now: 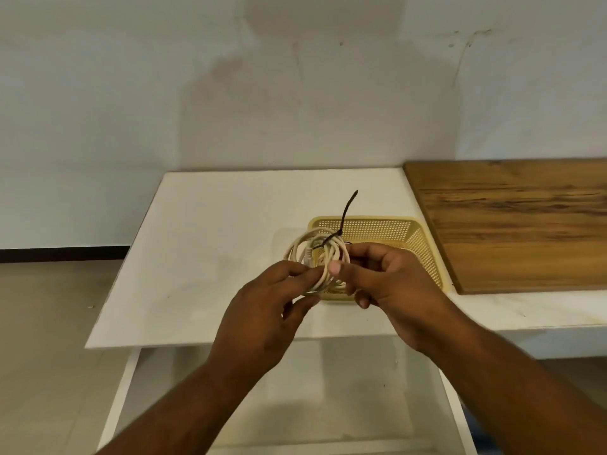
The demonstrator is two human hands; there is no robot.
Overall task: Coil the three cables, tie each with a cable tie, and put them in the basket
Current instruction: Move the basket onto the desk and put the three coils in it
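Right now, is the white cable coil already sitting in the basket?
No. The cable coil is held up in front of the basket by the left hand and right hand, with a black tie around it.

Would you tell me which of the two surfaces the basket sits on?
The white table; the basket rests there, left of the bare wooden board.

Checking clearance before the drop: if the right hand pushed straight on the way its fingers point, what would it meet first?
Probably the white cable coil the right hand already grips, then the left hand.
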